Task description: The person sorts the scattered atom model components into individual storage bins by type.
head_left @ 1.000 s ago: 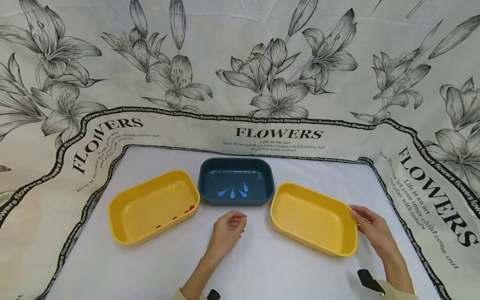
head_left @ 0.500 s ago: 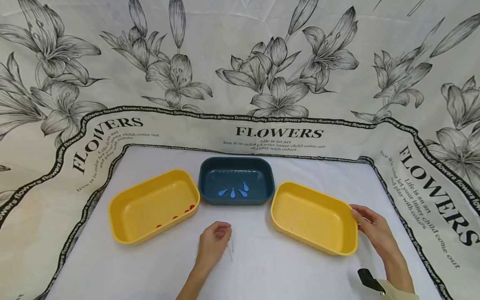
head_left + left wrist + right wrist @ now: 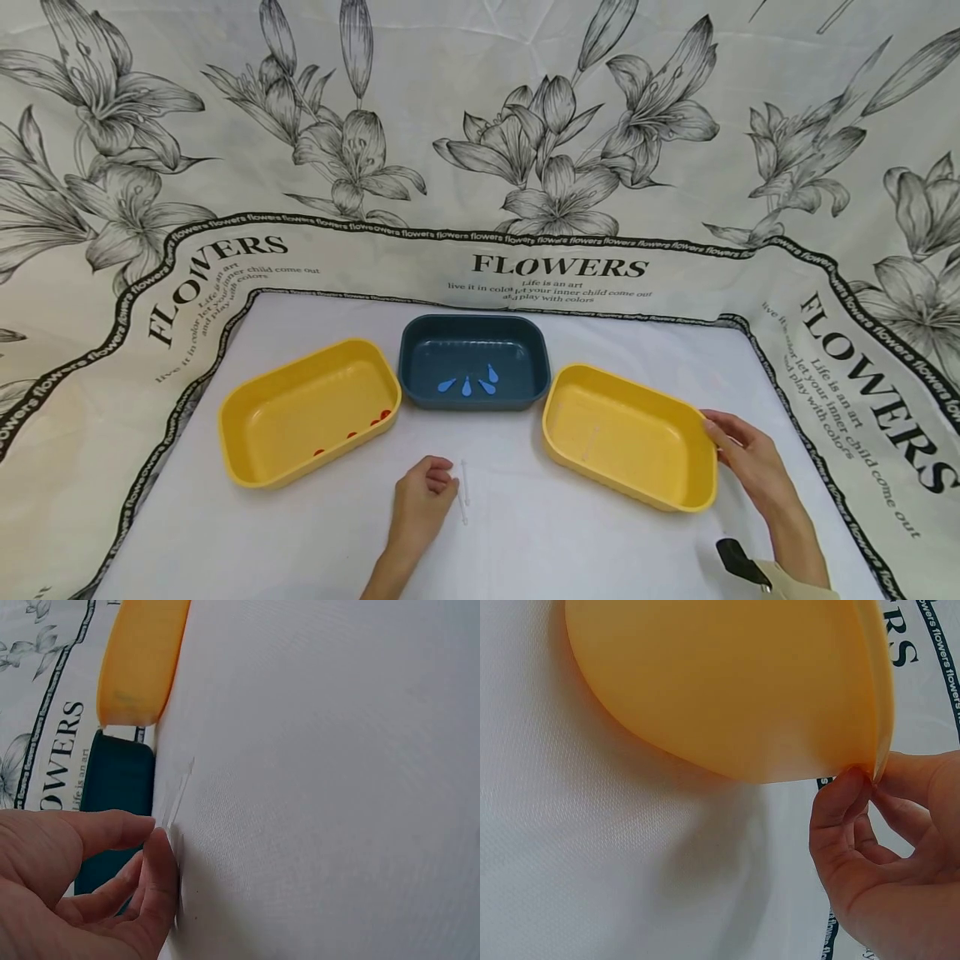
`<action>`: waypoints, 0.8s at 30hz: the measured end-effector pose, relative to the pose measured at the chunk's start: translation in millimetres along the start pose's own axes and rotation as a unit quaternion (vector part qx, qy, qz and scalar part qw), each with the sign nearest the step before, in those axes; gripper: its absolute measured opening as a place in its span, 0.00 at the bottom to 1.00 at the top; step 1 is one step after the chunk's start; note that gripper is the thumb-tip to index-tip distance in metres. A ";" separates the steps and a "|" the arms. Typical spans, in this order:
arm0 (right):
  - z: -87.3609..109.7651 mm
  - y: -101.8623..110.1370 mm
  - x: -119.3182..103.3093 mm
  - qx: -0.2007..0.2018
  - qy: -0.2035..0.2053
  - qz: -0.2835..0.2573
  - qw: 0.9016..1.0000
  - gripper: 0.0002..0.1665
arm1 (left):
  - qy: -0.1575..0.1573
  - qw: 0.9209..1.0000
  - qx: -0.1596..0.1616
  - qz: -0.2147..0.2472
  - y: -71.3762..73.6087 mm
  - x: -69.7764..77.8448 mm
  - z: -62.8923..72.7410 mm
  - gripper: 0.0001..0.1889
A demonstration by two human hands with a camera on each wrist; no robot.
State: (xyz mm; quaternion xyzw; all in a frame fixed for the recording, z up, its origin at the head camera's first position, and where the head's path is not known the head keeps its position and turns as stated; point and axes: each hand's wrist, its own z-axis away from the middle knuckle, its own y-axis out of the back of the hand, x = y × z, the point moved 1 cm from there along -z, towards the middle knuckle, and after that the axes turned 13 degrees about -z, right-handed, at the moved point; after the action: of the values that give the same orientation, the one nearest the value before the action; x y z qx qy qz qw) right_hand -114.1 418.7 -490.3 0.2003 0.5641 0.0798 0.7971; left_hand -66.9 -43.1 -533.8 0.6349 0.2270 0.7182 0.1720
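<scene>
My left hand (image 3: 423, 504) is low over the white cloth, fingers loosely curved, thumb and index tips close to each other. Just right of its fingertips lie two thin white sticks with thickened ends, like cotton swabs: the farther stick (image 3: 465, 483) shows its whole length, the nearer stick (image 3: 463, 515) starts beside the thumb. In the left wrist view a thin stick (image 3: 182, 787) shows beyond the fingertips. My right hand (image 3: 753, 458) pinches the rim of the right yellow tray (image 3: 701, 454) at its outer end; its thumb and fingers grip that rim (image 3: 881, 712) in the right wrist view.
A dark blue tray (image 3: 420, 358) at the back middle holds several blue drop-shaped pieces (image 3: 467, 386). To its left, a yellow tray (image 3: 292, 417) has several small red pieces (image 3: 385, 414) along its near wall. Inside the right yellow tray is a thin pale stick (image 3: 591, 443).
My left hand has drawn back left and toward me from near the dark tray, and both sticks now show beside its fingertips. The right hand still holds its tray's rim.
</scene>
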 end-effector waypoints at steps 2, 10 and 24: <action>0.5 0.5 -0.1 -0.002 0.000 0.002 1.000 0.44 | -0.005 1.000 -0.002 -0.013 0.3 2.0 0.8 0.09; 2.8 0.5 -2.4 -0.006 -0.002 0.004 1.000 0.45 | -0.025 0.998 0.003 -0.062 1.4 7.3 2.5 0.08; 3.5 -0.1 -1.1 -0.003 0.015 -0.004 1.000 0.44 | -0.044 0.993 0.023 -0.108 0.4 10.7 1.8 0.06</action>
State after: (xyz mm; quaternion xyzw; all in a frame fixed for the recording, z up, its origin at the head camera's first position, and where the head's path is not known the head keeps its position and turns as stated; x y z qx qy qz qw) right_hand -111.2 417.4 -488.5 0.1945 0.5766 0.0818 0.7893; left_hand -66.5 -37.5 -524.4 0.6411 0.3033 0.6614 0.2439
